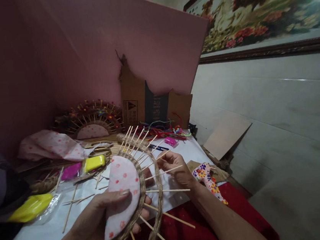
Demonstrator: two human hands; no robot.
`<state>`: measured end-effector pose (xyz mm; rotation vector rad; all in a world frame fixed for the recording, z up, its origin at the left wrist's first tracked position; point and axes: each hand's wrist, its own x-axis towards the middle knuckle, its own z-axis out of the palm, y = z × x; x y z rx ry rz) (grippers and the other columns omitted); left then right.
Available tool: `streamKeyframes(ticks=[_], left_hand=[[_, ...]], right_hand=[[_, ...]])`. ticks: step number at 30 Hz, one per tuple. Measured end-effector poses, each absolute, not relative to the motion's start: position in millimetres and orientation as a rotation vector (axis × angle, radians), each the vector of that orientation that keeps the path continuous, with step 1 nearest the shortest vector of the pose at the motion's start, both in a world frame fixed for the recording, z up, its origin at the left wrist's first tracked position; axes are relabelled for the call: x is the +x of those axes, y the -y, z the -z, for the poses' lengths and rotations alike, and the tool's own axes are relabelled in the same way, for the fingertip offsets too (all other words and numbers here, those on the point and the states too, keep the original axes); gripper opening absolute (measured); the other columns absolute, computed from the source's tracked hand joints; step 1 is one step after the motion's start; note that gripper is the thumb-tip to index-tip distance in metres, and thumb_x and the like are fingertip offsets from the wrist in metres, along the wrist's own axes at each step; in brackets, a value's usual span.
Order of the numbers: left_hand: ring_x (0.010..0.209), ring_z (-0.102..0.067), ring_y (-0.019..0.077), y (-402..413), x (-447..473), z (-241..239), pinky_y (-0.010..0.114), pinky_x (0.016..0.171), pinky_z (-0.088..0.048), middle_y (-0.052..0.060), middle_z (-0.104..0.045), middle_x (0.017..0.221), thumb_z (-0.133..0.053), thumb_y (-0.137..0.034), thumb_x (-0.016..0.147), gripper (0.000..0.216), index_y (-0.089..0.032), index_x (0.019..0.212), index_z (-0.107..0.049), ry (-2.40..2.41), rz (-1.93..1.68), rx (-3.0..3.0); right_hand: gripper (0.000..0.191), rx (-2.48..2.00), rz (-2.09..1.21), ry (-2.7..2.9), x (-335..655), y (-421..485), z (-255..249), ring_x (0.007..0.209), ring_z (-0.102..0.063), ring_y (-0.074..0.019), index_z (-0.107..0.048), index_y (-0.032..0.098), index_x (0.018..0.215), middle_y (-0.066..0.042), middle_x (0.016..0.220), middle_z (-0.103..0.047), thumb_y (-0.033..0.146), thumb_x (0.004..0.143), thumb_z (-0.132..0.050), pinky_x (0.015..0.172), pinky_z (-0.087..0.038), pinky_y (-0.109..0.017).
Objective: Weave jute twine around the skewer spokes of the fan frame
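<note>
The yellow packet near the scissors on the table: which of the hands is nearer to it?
Left. The left hand, holding the fan-shaped wicker piece, sits just below the yellow packet. The right hand pinches a stick farther off, across the wicker piece.

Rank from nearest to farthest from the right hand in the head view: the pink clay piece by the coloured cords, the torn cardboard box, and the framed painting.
From the right hand:
1. Pink clay piece, just above the hand on the table.
2. Torn brown cardboard box, farther back against the pink wall.
3. Framed painting, high on the right wall.
</note>
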<state>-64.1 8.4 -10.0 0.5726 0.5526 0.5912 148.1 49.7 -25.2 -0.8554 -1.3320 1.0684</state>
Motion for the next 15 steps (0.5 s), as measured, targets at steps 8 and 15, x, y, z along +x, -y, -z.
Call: streamKeyframes(ticks=[8,15], left_hand=[[0.07,-0.067,0.0266,-9,-67,8,0.031,0.051,-0.055,0.016,-0.07,0.078,-0.049,-0.013,0.077,0.02,-0.004,0.087,-0.064,-0.6,-0.584,0.547],[0.063,-0.067,0.0272,-13,-74,9,0.031,0.045,-0.055,0.02,-0.07,0.079,-0.051,-0.013,0.075,0.021,-0.001,0.084,-0.065,-0.609,-0.565,0.584]], right_hand=[[0.026,-0.807,-1.065,1.382,152,-51,25,0.048,-0.04,-0.0073,-0.057,0.016,0.063,0.004,0.057,-0.048,0.038,0.063,-0.07,0.047,-0.032,-0.021],[0.02,-0.874,-0.977,1.435,159,-51,22,0.054,-0.044,-0.0078,-0.058,0.016,0.063,0.001,0.064,-0.051,0.032,0.066,-0.069,0.045,-0.033,-0.019]])
